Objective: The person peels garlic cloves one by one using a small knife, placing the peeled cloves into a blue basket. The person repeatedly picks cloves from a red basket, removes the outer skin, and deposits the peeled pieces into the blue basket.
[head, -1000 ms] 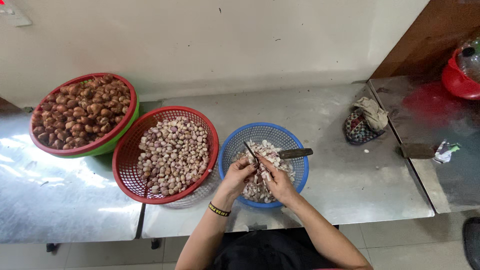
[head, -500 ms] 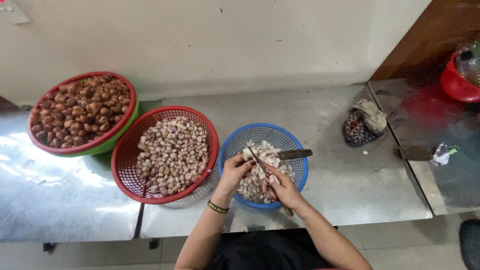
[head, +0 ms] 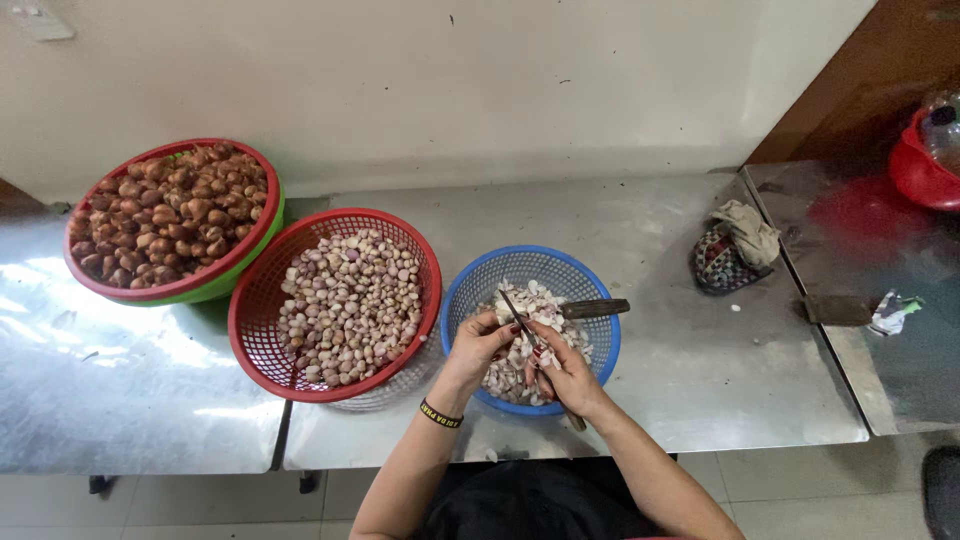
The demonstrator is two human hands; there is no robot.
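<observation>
Landmark: blue basket (head: 480, 295), sitting on the steel tabletop (head: 650, 240) directly in front of the person.
Blue basket contents: peelings and pale shallot pieces (head: 510, 375) are piling up inside; a second knife (head: 592, 309) is lying across the right rim, handle pointing outward.
Left hand (head: 478, 345): hovering over the blue basket's left half, fingers closing narrowly around a small shallot (head: 503, 318); a dark wristband is showing on the wrist.
Right hand (head: 562, 372): working over the basket's middle, grip wrapping a thin knife (head: 520, 318) whose blade is angling up-left toward the shallot.
Step in hand: judging from the blade meeting the bulb, peeling or trimming one shallot is under way over the blue basket.
Next move calls for: a steady pinch on the bulb and a shallow, controlled cut, keeping the blade off the left fingertips.
Red basket (head: 250, 330): standing just left of the blue basket, nearly touching it, holding peeled pale-pink shallots (head: 345, 305).
Red-and-green basket (head: 215, 288): farther left of the blue basket, toward the wall, heaping with unpeeled brown shallots (head: 165, 215).
Cloth bundle (head: 735, 255): lying well right of the blue basket.
Red container (head: 915, 170): far right, on the adjoining surface.
</observation>
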